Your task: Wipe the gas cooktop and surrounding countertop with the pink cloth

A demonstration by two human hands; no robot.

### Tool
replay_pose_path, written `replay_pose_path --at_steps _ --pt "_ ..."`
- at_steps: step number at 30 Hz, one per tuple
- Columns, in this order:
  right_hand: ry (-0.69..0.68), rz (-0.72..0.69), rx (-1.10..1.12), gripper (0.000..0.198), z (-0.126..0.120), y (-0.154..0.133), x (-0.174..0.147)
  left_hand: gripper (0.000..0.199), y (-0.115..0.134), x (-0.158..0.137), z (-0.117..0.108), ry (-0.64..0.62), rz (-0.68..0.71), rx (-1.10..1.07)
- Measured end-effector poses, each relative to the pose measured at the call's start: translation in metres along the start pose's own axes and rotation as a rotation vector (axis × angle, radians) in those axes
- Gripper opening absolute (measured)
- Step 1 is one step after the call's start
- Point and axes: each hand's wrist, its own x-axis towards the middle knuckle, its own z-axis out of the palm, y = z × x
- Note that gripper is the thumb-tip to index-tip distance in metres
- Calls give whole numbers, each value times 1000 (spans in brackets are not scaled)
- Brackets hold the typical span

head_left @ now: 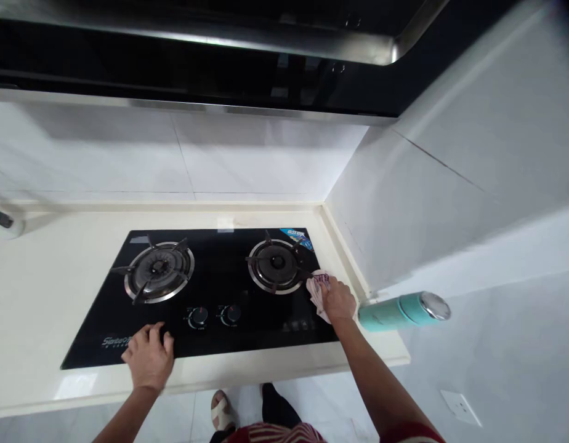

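A black glass gas cooktop (220, 264) with two burners is set into the pale counter. My right hand (338, 300) grips a white cloth (316, 294) with purple markings. The cloth touches the cooktop's right edge, beside the right burner (276, 266), and part of it is hidden under my fingers. At the cooktop's front left, my left hand (150, 358) rests with its fingers apart, holding nothing. The left burner (159, 272) lies beyond that hand. Two control knobs, a left knob (199, 315) and a right knob (233, 313), sit between my hands.
A turquoise flask (395, 312) with a silver lid stands close to my right wrist, at the counter's right end. Overhead is a dark range hood (196, 67). Tiled walls (261, 160) bound the back and right. A white object (10, 226) sits at far left.
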Motion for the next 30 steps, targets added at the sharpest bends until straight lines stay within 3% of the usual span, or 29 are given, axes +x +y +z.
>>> replay_pose_path --at_steps 6,14,18,21,23,25,27,30 --pt "-28 -5 9 36 -9 -17 -61 40 2 -3 -2 17 -6 -63" --pt "-87 -230 165 34 -16 -92 -150 45 -3 -4 -2 7 61 -61" --pt "-192 -391 348 30 -10 -113 -204 47 -37 -2 -6 -66 332 -42" --pt "-357 -377 646 26 -5 -110 -232 45 -76 0 -7 -90 473 -44" --pt "-416 -300 839 25 -7 -100 -237 43 -100 2 -6 -29 385 -42" --pt "-386 -180 936 26 -14 -87 -228 42 -117 4 -3 62 217 -49" --pt "-270 -47 930 31 -23 -72 -210 42 -126 7 0 127 76 -69" --pt "48 15 843 46 -29 -58 -176 39 -128 9 3 144 40 -70"
